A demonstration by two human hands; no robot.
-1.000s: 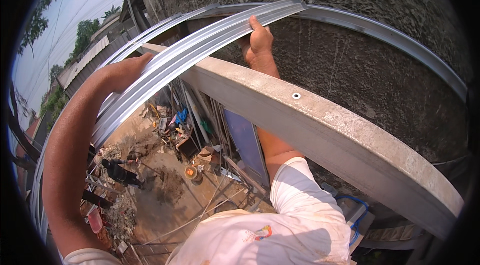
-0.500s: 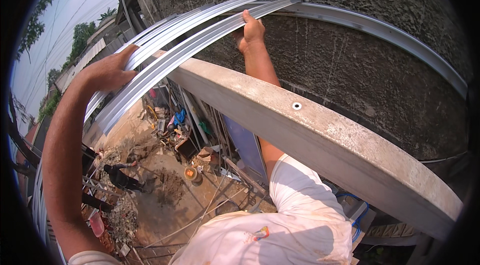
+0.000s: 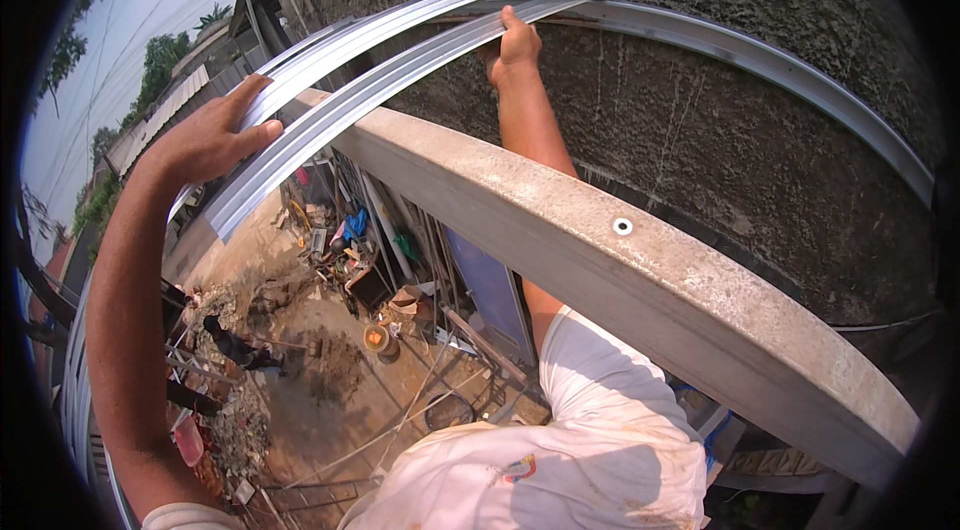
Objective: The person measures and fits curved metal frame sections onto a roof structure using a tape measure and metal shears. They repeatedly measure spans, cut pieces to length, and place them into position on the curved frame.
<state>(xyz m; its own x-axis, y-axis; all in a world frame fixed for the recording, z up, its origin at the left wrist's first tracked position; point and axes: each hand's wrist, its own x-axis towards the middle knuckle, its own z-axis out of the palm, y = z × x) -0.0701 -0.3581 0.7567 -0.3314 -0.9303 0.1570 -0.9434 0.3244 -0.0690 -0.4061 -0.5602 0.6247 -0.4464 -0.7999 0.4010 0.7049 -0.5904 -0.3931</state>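
Note:
Two long silvery metal channels lie side by side across the grey beam. The nearer metal channel (image 3: pixel 400 80) is gripped near its far right end by my right hand (image 3: pixel 517 48), thumb on top and fingers underneath. At the left, my left hand (image 3: pixel 215 133) is closed round the farther metal channel (image 3: pixel 340 55), with its thumb close to the nearer one. Its fingertips are partly hidden behind the metal. Below my hands, the grey beam (image 3: pixel 560 190) runs from upper left to lower right, with a small white-ringed hole in its top, and passes in front of my right arm.
A rough dark wall (image 3: pixel 720 130) rises beyond the beam, with another metal rail (image 3: pixel 760 55) along it. Far below, a person (image 3: pixel 235 342) in dark clothes stands on muddy ground near a bucket (image 3: pixel 377 338), rubble and scattered junk. A blue panel (image 3: pixel 490 290) leans below the beam.
The nearer channel has shifted slightly right and up with my right hand, and the gap between the two channels has widened. My left hand has changed little. The person below has moved slightly.

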